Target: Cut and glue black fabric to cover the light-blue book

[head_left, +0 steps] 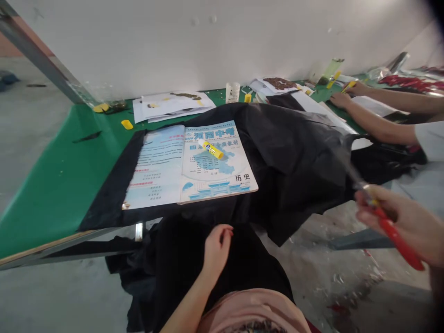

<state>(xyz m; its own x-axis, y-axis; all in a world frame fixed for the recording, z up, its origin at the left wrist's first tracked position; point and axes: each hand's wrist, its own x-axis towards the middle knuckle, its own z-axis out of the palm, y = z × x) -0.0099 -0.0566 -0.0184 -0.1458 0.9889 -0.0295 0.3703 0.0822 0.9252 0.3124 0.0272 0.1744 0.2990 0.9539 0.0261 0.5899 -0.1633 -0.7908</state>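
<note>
My left hand (217,247) rests on the black cloth over my lap, fingers curled in and nothing visible in them. Out at the right, my right hand (395,212) is closed around a pair of red-handled scissors (398,240). Their blades point up and left and are smeared by motion. In front of me an open book (215,178) with a blue and white cover lies face down on black sheet material (287,152). A yellow glue stick (213,151) lies on the cover. The black sheet hangs over the table's front edge.
The green table (45,171) holds papers (169,108), a yellow cap (126,124) and a clear cup (232,92) along the white wall. A co-worker's hands (347,95) are at the right with a yellow item. A metal post (45,51) stands at the left.
</note>
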